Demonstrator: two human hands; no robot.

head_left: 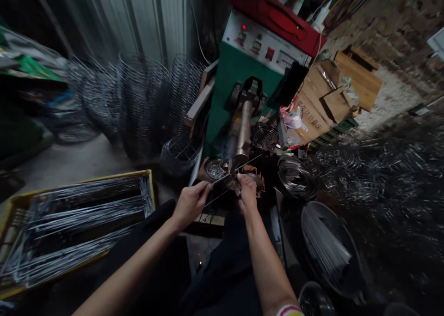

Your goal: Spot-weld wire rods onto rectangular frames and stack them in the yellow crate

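My left hand (192,203) is closed in a pinch on a thin metal wire (222,179), which runs up to the right past the welding machine's lower tip. My right hand (247,190) is closed near the wire's other side, just below and right of the tip; its fingertips are partly hidden and dark, but they appear to grip the same wire piece. A second thin strand (218,197) slants below the first. Above both hands stands a green spot welder (222,71) with a thick metal electrode arm (244,126). A round dish of small metal bits (215,169) lies left of the tip.
A yellow crate (151,186) of bent wire pieces sits at left. Stacked wire baskets (133,99) stand behind it. On the right are a dark basin (350,233) holding straight rods, a wire bundle (296,176), a cardboard box (312,106) and heaped wire parts (385,168).
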